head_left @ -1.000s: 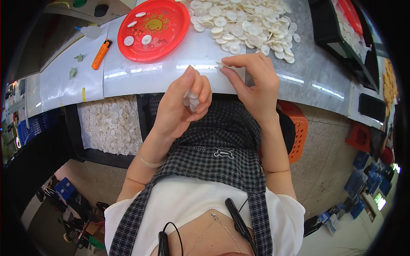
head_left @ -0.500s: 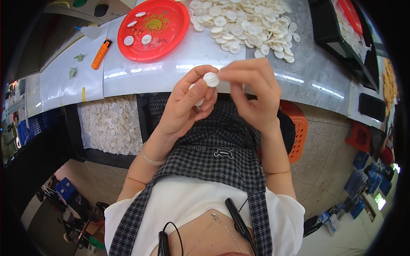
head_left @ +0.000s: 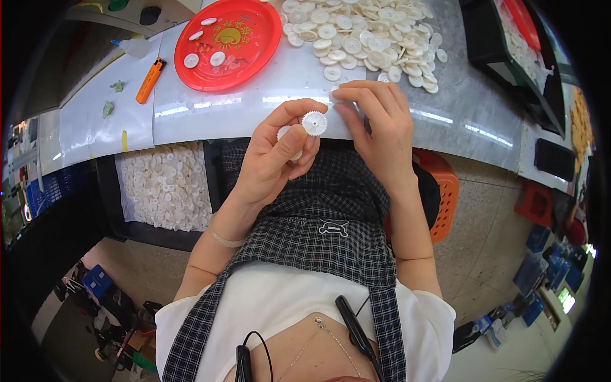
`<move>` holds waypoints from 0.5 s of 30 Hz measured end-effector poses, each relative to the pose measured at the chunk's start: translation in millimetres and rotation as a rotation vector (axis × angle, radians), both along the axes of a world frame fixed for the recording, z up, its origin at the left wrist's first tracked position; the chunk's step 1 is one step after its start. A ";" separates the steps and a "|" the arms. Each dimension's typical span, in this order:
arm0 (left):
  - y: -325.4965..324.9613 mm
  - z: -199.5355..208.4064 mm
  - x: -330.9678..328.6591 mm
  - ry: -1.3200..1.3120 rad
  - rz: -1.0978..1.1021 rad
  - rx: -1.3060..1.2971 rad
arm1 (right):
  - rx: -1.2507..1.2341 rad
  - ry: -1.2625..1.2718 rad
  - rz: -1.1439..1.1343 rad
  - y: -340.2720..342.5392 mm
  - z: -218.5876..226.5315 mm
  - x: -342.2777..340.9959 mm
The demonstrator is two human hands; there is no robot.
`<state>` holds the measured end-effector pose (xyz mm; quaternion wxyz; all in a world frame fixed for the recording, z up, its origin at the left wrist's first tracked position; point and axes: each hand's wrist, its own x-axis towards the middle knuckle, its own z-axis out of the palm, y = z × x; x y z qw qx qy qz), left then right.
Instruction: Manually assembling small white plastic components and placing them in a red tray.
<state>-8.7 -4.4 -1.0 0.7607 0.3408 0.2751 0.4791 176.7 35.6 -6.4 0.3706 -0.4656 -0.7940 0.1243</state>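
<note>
Holding gears, the left hand (head_left: pixel 277 153) is clamped on one white toothed gear (head_left: pixel 314 123), pinched face up above the table edge, with at least one more white gear (head_left: pixel 284 132) showing behind the thumb; fingers hide the full count. The right hand (head_left: pixel 385 127) is apart from it, thumb and forefinger at one further white disc (head_left: pixel 334 94) over the table (head_left: pixel 216 118); whether that pinch is closed cannot be told.

Containers noted: one red plate (head_left: pixel 258 67) with a yellow print, carrying four white gears (head_left: pixel 217 58), two flat and two tilted; one black tray (head_left: pixel 159 237), below the table edge at left, lined and filled with small white pieces (head_left: pixel 168 191), too many to count; one black bin (head_left: pixel 487 48) at far right, containing white pieces (head_left: pixel 520 51) and a red item (head_left: pixel 523 25).

Loose on the table: one heap of white gears (head_left: pixel 366 41), overlapping and uncountable, beyond the right hand; one orange lighter (head_left: pixel 150 81); two green scraps (head_left: pixel 108 109); one white bottle (head_left: pixel 135 48) with a blue tip, lying on its side.
</note>
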 end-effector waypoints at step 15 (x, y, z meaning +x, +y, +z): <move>27.1 13.9 -24.8 0.059 0.227 -0.026 | 0.004 0.196 -0.007 0.1 -3.9 -1.2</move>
